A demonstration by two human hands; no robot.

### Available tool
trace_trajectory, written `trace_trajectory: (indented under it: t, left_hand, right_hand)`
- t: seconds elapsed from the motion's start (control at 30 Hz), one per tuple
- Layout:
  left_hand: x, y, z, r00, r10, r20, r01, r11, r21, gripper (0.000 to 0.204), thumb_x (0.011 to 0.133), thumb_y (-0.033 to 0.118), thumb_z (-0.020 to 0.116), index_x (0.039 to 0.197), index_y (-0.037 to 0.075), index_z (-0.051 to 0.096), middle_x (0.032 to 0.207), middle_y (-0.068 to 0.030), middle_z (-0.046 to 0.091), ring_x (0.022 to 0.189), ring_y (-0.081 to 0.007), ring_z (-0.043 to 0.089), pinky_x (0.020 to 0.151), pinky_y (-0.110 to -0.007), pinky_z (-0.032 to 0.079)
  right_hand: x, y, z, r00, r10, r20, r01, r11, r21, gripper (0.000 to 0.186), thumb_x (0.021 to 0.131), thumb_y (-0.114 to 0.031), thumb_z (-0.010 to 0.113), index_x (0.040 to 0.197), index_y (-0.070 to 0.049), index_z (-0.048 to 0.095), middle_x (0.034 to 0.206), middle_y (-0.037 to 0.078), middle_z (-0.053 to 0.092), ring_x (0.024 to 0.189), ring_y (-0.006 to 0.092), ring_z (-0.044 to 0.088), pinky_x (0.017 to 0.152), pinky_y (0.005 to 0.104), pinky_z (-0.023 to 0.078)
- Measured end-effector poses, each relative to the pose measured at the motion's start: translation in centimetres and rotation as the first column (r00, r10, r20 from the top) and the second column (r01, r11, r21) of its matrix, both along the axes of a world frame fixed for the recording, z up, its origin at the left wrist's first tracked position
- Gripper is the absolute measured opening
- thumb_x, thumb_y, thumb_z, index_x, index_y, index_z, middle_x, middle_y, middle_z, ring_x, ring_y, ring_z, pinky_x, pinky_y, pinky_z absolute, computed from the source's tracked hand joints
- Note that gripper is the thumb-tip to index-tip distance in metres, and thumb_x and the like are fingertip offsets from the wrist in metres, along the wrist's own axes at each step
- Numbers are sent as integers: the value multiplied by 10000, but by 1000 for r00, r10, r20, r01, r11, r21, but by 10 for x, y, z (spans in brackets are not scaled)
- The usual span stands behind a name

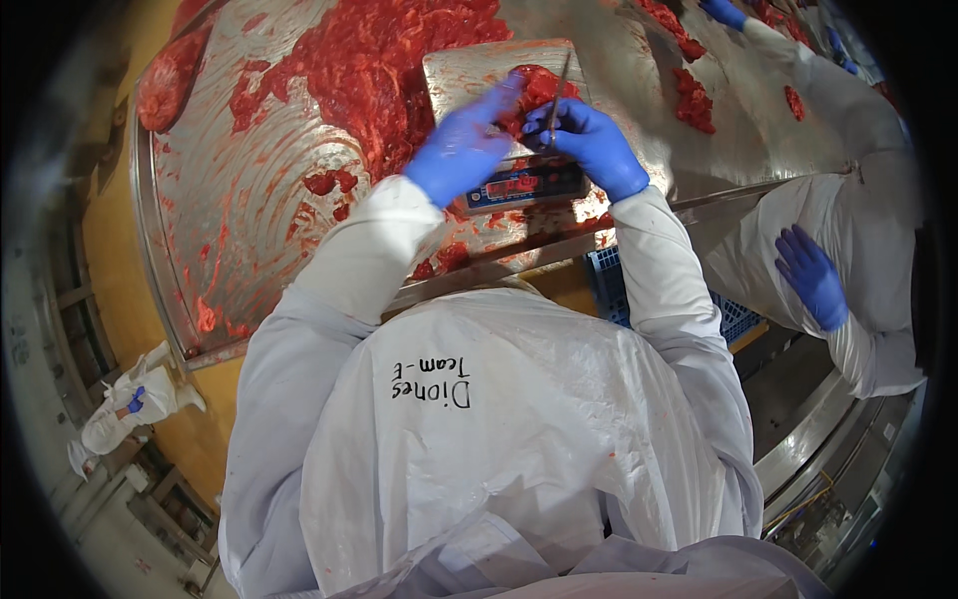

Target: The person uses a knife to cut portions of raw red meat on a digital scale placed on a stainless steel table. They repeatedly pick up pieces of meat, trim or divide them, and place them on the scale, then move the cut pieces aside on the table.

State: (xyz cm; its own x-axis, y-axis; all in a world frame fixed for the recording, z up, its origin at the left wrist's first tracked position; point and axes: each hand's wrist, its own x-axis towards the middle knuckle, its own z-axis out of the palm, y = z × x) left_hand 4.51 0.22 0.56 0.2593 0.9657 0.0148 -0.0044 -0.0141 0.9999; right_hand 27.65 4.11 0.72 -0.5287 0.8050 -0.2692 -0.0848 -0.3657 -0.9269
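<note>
A digital scale (464, 75) with a steel platform and a lit red display stands on the metal table in front of me. On its platform lies a piece of raw red meat (539, 88). My left hand (459, 145), in a blue glove, reaches over the platform's left side toward the meat; motion smears its fingers. My right hand (594, 145), also blue-gloved, is closed around a thin-bladed knife (563, 80) at the platform's right side. The blade points away from me, across the meat; the handle is mostly hidden in the hand.
A large heap of raw meat (369, 70) spreads left of the scale on the smeared metal table (249, 190). More pieces (693, 100) lie to the right. A co-worker (848, 260) in white stands close on my right. A blue crate (733, 317) sits below the table edge.
</note>
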Motion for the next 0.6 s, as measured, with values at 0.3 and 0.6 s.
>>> trace_trajectory:
  t: [0.3,0.6]
  left_hand:
    - [-102,-137,-100,471,34,-881,226,961,158,218,930,224,692,1098,84,704,1045,-163,660,866,-400,674,804,-490,557]
    - [-38,-29,40,985,-147,-92,116,951,-287,200,923,39,703,1119,71,718,904,-27,653,926,-147,660,825,-304,535]
  right_hand:
    - [16,-79,-23,981,173,83,-158,974,-164,232,957,30,688,1184,12,643,1197,122,718,1073,222,732,970,360,588]
    - [41,-82,-14,999,-27,29,32,982,-184,284,937,5,711,1216,0,658,1132,81,721,1043,173,716,975,312,556]
